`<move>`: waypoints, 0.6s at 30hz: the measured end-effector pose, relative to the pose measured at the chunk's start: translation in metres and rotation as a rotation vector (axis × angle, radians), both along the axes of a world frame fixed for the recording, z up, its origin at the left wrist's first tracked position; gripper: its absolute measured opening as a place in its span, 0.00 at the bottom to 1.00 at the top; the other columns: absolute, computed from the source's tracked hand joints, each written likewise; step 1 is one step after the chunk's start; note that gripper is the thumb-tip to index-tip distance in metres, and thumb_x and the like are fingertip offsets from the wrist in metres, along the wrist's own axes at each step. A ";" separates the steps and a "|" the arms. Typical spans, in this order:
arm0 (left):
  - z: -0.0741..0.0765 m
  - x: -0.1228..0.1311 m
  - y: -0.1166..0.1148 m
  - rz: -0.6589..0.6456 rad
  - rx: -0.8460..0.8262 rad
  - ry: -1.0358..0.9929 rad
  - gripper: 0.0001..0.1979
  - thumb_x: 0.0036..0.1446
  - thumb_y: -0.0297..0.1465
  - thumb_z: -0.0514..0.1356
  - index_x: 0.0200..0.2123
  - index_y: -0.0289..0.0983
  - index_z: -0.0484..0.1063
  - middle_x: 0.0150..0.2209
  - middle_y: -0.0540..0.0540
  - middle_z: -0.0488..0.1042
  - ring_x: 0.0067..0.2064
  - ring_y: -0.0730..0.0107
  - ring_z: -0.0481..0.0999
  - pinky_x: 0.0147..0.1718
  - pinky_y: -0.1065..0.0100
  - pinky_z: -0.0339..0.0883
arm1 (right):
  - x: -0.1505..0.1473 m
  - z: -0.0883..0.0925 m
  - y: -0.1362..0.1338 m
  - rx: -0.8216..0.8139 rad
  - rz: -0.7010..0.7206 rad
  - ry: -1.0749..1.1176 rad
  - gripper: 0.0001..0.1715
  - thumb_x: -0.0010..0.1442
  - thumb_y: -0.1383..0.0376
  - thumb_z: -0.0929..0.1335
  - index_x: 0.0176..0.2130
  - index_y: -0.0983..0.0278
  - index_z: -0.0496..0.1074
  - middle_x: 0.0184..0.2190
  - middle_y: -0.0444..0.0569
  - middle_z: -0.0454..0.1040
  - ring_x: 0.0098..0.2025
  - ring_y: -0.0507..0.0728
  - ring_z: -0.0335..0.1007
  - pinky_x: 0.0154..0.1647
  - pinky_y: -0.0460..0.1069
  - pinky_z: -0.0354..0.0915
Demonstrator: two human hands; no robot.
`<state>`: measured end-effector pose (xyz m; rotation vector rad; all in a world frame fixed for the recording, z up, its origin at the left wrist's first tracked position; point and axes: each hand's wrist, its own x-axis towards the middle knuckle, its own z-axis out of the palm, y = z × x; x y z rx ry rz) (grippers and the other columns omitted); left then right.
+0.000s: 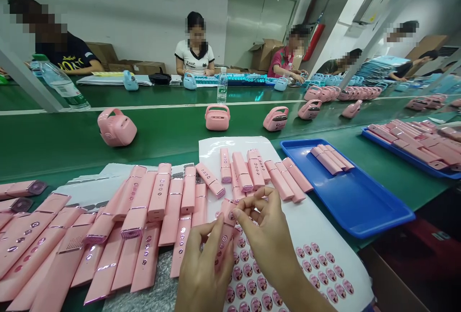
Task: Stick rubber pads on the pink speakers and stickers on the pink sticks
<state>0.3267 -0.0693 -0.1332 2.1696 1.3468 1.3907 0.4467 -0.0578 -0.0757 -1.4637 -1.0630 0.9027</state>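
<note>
My left hand [207,264] is wrapped around a pink microphone [226,235] with a column of small buttons and a shiny band. At its upper end, the thumb and forefinger of my right hand [268,235] pinch at a small round sticker [231,215] with a cartoon picture, which appears to touch the pink surface. Beneath both hands lies a white sticker sheet [317,221] bearing rows of the same round pictures. Several more pink microphones [241,170] rest on the sheet's far part, just beyond my hands.
To the left is a heap of pink microphones [139,206], partly on bubble wrap [151,285]. A blue tray [360,206] holds several on the right; another loaded tray [403,158] stands farther right. Pink speakers [217,117] line the green belt [173,134]. Co-workers [195,53] sit opposite.
</note>
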 end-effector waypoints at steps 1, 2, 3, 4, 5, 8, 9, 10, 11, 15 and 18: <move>0.001 0.000 0.000 0.003 -0.006 0.000 0.26 0.58 0.26 0.57 0.59 0.46 0.57 0.43 0.46 0.62 0.44 0.68 0.67 0.44 0.69 0.65 | 0.000 -0.001 -0.001 0.003 -0.005 -0.005 0.17 0.57 0.67 0.67 0.39 0.57 0.53 0.30 0.39 0.71 0.34 0.54 0.70 0.36 0.51 0.67; 0.002 0.001 -0.001 0.004 -0.016 -0.002 0.26 0.58 0.26 0.57 0.59 0.46 0.57 0.43 0.47 0.62 0.44 0.69 0.67 0.44 0.69 0.65 | -0.001 -0.002 -0.001 0.009 -0.009 -0.008 0.17 0.57 0.67 0.67 0.39 0.57 0.53 0.30 0.39 0.71 0.34 0.54 0.70 0.36 0.51 0.67; 0.003 0.001 -0.001 0.003 -0.027 -0.008 0.26 0.58 0.25 0.57 0.59 0.46 0.57 0.43 0.47 0.62 0.44 0.69 0.67 0.44 0.70 0.66 | -0.001 -0.003 -0.001 0.017 -0.015 -0.013 0.17 0.57 0.67 0.67 0.39 0.57 0.53 0.30 0.39 0.70 0.34 0.54 0.70 0.36 0.51 0.67; 0.004 0.001 -0.002 0.002 -0.036 -0.016 0.26 0.58 0.25 0.56 0.59 0.46 0.57 0.42 0.47 0.62 0.43 0.69 0.67 0.43 0.69 0.66 | -0.001 -0.003 -0.002 0.025 -0.019 -0.020 0.17 0.57 0.67 0.67 0.39 0.57 0.53 0.30 0.39 0.70 0.34 0.54 0.70 0.36 0.52 0.67; 0.005 0.001 -0.003 0.001 -0.040 -0.024 0.27 0.58 0.25 0.56 0.59 0.46 0.57 0.42 0.46 0.62 0.43 0.69 0.68 0.43 0.69 0.67 | -0.002 -0.004 -0.002 0.031 -0.027 -0.029 0.17 0.57 0.67 0.67 0.39 0.57 0.53 0.30 0.39 0.70 0.34 0.54 0.70 0.36 0.52 0.67; 0.008 0.002 -0.004 -0.002 -0.031 -0.045 0.27 0.57 0.24 0.57 0.59 0.45 0.58 0.42 0.46 0.62 0.42 0.69 0.68 0.41 0.70 0.68 | -0.004 -0.005 -0.004 0.051 -0.043 -0.043 0.16 0.58 0.66 0.67 0.38 0.57 0.53 0.31 0.39 0.70 0.34 0.54 0.71 0.36 0.52 0.68; 0.008 0.002 -0.005 -0.001 -0.024 -0.052 0.28 0.57 0.23 0.57 0.59 0.45 0.58 0.42 0.46 0.63 0.42 0.70 0.68 0.41 0.70 0.68 | -0.004 -0.006 -0.004 0.063 -0.044 -0.042 0.15 0.58 0.66 0.67 0.38 0.57 0.53 0.31 0.39 0.70 0.34 0.54 0.71 0.36 0.52 0.68; 0.008 0.002 -0.005 -0.001 -0.017 -0.059 0.28 0.57 0.22 0.57 0.59 0.45 0.58 0.42 0.46 0.63 0.42 0.70 0.68 0.41 0.70 0.68 | -0.005 -0.006 -0.004 0.071 -0.043 -0.044 0.15 0.58 0.66 0.67 0.38 0.57 0.54 0.31 0.39 0.70 0.34 0.54 0.71 0.35 0.52 0.69; 0.008 0.002 -0.005 -0.002 -0.009 -0.067 0.28 0.57 0.22 0.57 0.59 0.45 0.58 0.42 0.46 0.63 0.42 0.69 0.68 0.42 0.70 0.68 | -0.006 -0.007 -0.004 0.080 -0.047 -0.052 0.15 0.58 0.66 0.67 0.38 0.57 0.54 0.31 0.39 0.69 0.34 0.54 0.71 0.35 0.52 0.69; 0.007 0.000 -0.004 -0.001 0.006 -0.070 0.26 0.57 0.24 0.57 0.58 0.45 0.60 0.41 0.47 0.64 0.41 0.70 0.69 0.40 0.71 0.68 | -0.004 -0.008 -0.004 0.131 -0.088 -0.185 0.12 0.59 0.66 0.66 0.36 0.57 0.55 0.30 0.40 0.67 0.34 0.54 0.69 0.35 0.52 0.68; 0.008 -0.005 -0.003 0.043 0.002 -0.043 0.23 0.57 0.26 0.57 0.57 0.43 0.62 0.42 0.48 0.64 0.41 0.72 0.69 0.40 0.74 0.67 | 0.001 -0.008 -0.011 0.178 -0.149 -0.437 0.06 0.61 0.64 0.63 0.37 0.58 0.57 0.31 0.43 0.64 0.34 0.55 0.67 0.34 0.52 0.68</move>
